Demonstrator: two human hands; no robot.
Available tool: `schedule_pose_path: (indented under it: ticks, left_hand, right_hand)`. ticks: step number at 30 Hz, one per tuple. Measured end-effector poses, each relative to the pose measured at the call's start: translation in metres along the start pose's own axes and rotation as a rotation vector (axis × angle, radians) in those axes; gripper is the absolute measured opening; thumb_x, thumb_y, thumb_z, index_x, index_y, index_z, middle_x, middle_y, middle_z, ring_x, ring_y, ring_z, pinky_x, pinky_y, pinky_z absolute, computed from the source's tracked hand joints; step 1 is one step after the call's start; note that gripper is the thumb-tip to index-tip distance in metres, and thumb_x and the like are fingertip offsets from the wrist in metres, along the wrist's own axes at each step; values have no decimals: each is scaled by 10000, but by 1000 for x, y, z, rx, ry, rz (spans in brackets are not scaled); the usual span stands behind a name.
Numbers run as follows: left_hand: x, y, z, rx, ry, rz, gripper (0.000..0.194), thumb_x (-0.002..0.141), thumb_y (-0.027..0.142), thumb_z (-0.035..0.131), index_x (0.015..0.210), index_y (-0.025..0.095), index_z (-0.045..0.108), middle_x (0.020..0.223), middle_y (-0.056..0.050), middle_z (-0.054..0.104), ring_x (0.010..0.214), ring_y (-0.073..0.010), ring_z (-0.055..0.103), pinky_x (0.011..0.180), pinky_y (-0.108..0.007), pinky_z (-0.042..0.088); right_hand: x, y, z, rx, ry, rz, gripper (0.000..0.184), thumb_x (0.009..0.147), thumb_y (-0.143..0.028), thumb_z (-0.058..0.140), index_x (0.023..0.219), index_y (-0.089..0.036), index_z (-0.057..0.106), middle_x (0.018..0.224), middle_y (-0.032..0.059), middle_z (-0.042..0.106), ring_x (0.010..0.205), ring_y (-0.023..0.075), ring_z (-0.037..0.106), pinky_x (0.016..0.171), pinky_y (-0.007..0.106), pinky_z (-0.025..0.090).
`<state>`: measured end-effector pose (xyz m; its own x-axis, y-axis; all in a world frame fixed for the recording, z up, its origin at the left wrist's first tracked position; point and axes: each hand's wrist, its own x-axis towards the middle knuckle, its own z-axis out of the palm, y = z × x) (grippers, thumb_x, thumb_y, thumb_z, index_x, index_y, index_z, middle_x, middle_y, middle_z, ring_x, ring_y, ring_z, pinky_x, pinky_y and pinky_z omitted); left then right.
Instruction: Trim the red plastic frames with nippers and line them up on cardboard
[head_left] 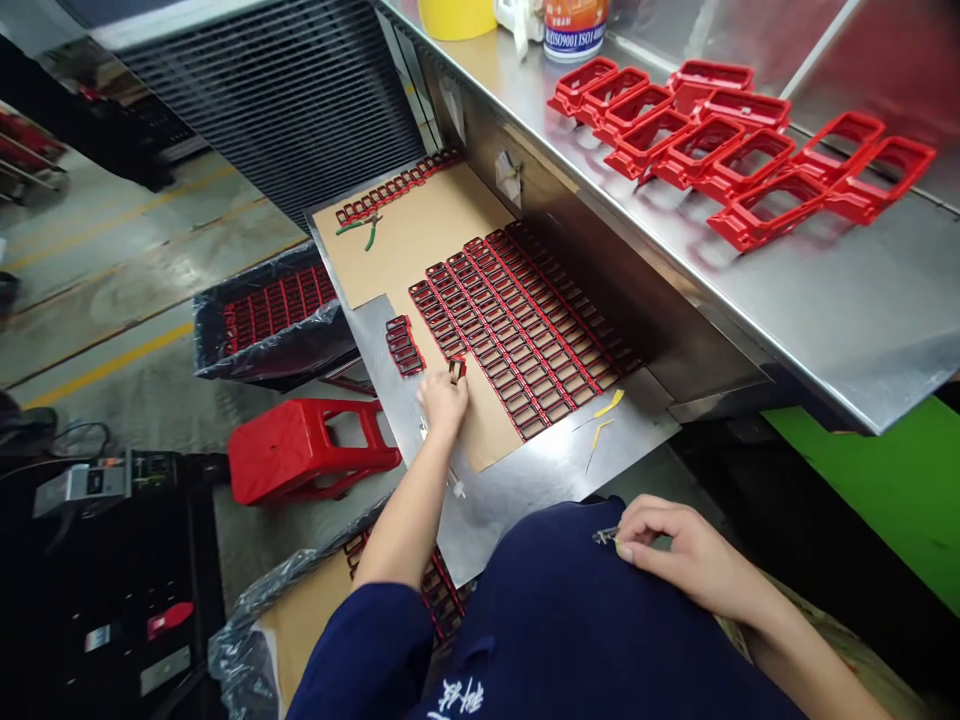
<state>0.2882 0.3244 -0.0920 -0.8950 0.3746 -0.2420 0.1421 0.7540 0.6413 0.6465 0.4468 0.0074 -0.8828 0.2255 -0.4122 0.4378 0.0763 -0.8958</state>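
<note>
My left hand [442, 402] reaches over the metal table, its fingers closed on a small red and black rectangular frame [457, 368]. Just beyond it lies a short stack of similar frames [405, 346]. To its right, close rows of red and black frames [517, 335] cover a sheet of brown cardboard [420, 262]. Held near my body, my right hand [679, 550] pinches a slim metal tool [604, 536] whose exact kind I cannot make out. Yellow strips [609, 404] rest near the table's front corner.
Green-handled pliers [367, 228] lie by another row of frames on the far cardboard. Larger red frames [742, 140] stand on the raised metal shelf [840, 330] at right. To the left are a plastic-lined crate [210, 350] of frames and a red stool [277, 450].
</note>
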Motion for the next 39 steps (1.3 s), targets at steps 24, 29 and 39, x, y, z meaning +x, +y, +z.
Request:
schedule_pose_path:
  ticks: [24,29,39]
  left_hand:
    - [-229,29,-30,-276,-641,323,861,710,324,853,1453,171,445,1358,-149,648,1232,-309,648,1054,-469,547]
    - [-232,28,-42,-245,-427,526,744,726,321,865,1350,185,483,1284,-145,641,1190,-287,648,1031,-443,562]
    - [-232,30,-37,-192,-473,602,797,749,402,854,1390,177,437,1285,-154,681,1149,-303,698,986,-431,599]
  right_hand:
    - [54,-27,33,691,-138,-99,263,832,-410,859,807,-178,737,886,37,693,842,155,667,826,265,568]
    - [36,-26,12,335,43,-313,155,889,-357,808,889,-208,764,944,54,692,857,181,689,777,287,595]
    - [14,-38,3,-474,-20,-706,64,961,-199,707,1014,-194,743,1018,76,680,899,185,640,731,303,563]
